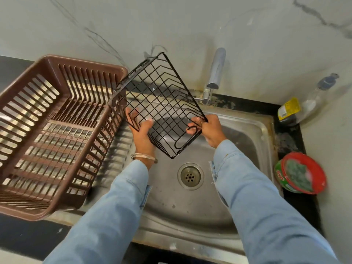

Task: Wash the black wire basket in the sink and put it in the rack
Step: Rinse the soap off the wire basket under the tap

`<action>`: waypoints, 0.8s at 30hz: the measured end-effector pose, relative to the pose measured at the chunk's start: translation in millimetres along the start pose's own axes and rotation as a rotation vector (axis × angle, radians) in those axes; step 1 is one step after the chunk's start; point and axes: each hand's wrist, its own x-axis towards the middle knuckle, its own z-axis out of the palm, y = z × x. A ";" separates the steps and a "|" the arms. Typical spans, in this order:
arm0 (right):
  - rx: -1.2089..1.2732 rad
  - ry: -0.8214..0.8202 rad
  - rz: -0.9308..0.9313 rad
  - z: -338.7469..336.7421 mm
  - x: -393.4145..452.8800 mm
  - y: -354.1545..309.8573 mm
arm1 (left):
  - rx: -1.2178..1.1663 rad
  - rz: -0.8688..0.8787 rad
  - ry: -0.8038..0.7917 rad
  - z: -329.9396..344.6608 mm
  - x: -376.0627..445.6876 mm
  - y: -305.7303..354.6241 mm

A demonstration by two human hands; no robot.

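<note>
A person holds a black wire basket [159,103] in the air over a steel sink [253,128], both hands closed on its near end. The left hand [142,133] grips the lower left edge, fingers curled through the wires; the right hand [208,128] is clamped on the near right corner, beside the looped handle. The basket is tilted, its far end raised toward the wall and leaning over the rim of the brown rack [47,134] to the left.

No water runs from the tap [214,77], and no suds show on the wires, so the washing looks done or nearly so; that is a judgement, not something seen. The step in hand appears to be the transfer to the rack. The next move calls for swinging the basket left, clearing the rack's near wall, and lowering it level inside before letting go.

The basket is thin, glossy coated wire in a square grid, rigid and light, with curved dividers along one side. The rack is slatted brown plastic, open-bottomed, sitting on the ribbed steel drainboard. The sink bowl is dull, stained metal with a round perforated drain [190,176]. A red-lidded tub [302,173] and a clear bottle [314,96] stand on the dark counter at right. Pale blue sleeves cover both arms; a metal bangle [143,156] rings the left wrist.
</note>
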 end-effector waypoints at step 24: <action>0.017 -0.033 0.178 -2.6 13.5 -65.0 | -0.125 -0.337 0.151 8.0 2.7 26.5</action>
